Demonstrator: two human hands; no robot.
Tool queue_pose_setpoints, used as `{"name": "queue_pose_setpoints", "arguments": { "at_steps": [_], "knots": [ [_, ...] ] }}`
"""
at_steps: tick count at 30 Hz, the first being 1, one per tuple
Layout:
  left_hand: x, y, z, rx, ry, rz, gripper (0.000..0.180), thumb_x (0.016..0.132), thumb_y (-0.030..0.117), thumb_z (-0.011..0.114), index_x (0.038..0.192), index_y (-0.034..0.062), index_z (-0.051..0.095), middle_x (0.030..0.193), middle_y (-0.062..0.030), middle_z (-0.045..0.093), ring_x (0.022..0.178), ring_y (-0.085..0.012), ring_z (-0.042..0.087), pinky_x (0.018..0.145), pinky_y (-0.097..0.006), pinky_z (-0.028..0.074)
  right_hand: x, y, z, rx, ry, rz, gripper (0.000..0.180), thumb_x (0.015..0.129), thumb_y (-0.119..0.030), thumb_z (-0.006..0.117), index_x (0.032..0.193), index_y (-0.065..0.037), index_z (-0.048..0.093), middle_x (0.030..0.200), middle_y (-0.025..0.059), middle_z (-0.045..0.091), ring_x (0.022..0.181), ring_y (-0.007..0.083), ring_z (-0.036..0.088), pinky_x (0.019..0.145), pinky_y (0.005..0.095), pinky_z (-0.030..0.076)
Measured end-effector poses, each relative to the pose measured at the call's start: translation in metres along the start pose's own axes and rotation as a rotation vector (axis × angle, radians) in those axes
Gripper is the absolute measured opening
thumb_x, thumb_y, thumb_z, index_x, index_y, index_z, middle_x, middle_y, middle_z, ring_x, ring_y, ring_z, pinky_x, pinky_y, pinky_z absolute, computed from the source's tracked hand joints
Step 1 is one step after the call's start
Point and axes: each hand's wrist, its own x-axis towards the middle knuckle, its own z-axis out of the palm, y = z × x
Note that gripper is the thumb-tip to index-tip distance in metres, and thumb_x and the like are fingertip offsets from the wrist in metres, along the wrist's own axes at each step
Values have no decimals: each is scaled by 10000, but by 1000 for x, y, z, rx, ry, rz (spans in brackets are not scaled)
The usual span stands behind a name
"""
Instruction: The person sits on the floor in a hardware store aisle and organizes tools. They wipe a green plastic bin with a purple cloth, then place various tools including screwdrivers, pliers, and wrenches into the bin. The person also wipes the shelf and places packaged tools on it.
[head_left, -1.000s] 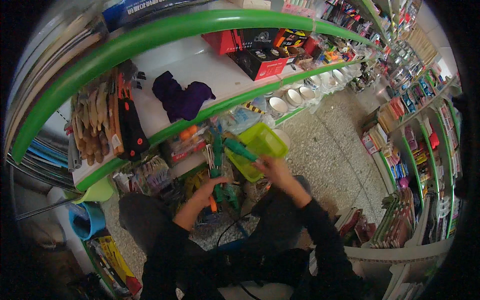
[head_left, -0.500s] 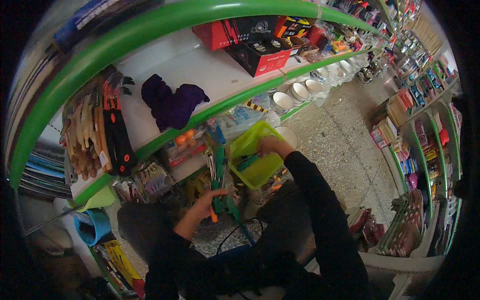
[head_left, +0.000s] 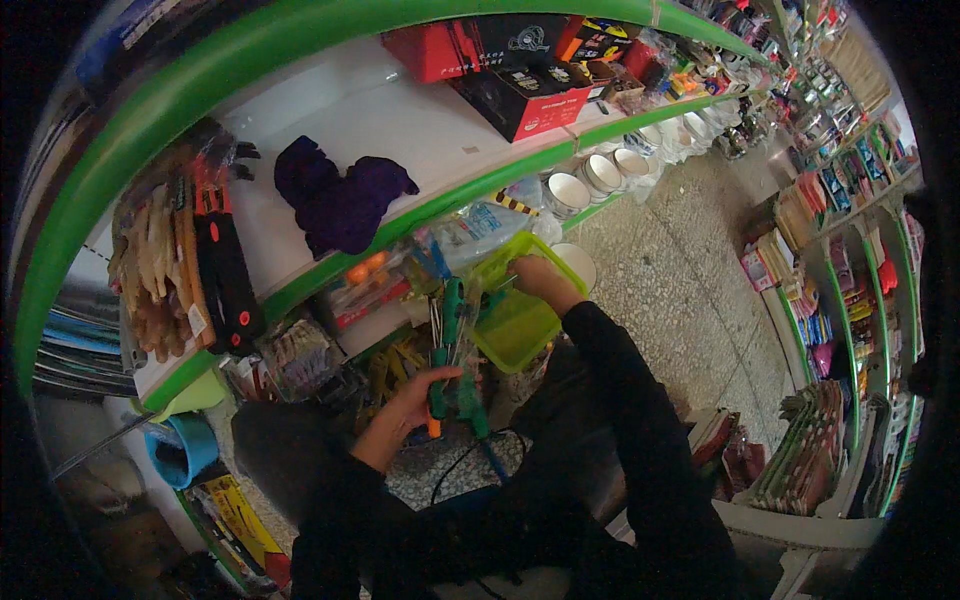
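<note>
Nearest the wearer: dark trouser legs [head_left: 570, 410] spread to either side, a thin black cable [head_left: 455, 468] looping between them. Both forearms in dark sleeves [head_left: 640, 400].

Left hand [head_left: 405, 405]: fingers curled round a bundle of green-handled tools [head_left: 438, 358], thumb laid across it. Metal shafts point away from the wearer; an orange end shows just below the grip. Exact tool type unclear.

Right hand [head_left: 545, 280]: over the far part of a yellow-green basket [head_left: 515, 340], fingers bent down into it. Fingertips partly hidden; cannot tell whether they pinch anything. The basket sits just right of the bundle, the two very close together; whether they touch is unclear.

Left side: blue bin [head_left: 185, 450] on a low ledge, yellow package [head_left: 238, 515] near it.

Beyond the hands: white shelf with green edging [head_left: 450, 205]. On it, left to right: bundled wooden handles [head_left: 160, 270], black tool with red spots [head_left: 225, 285], crumpled purple cloth [head_left: 340, 195], black-and-red box [head_left: 530, 105]. White bowls [head_left: 568, 195] stand lower, past the basket.

Farther right, across speckled flooring [head_left: 660, 270]: rack of packaged goods [head_left: 835, 330].
</note>
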Motion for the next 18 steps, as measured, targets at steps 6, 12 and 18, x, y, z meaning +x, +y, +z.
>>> {"name": "queue_pose_setpoints", "arguments": {
  "at_steps": [6,12,18],
  "knots": [
    [25,-22,-27,-51,-101,45,386,785,236,648,1078,14,530,864,-87,609,764,-197,624,662,-353,529,-23,-57,-72,944,-428,356,449,740,-443,625,961,-52,615,864,94,623,819,227,598,691,365,479],
    [23,-23,-5,63,-148,45,358,761,212,678,1026,23,527,801,-62,583,732,-173,612,619,-332,527,-70,-115,-86,1218,-446,386,661,704,-526,655,1059,12,510,863,90,562,755,174,576,597,297,494],
    [47,-40,-17,274,-40,116,339,736,210,696,972,30,531,801,-63,574,746,-171,600,655,-305,507,-75,-140,-70,951,2,441,798,636,-527,709,1156,15,440,711,99,563,598,147,556,479,285,460]
  ]
}}
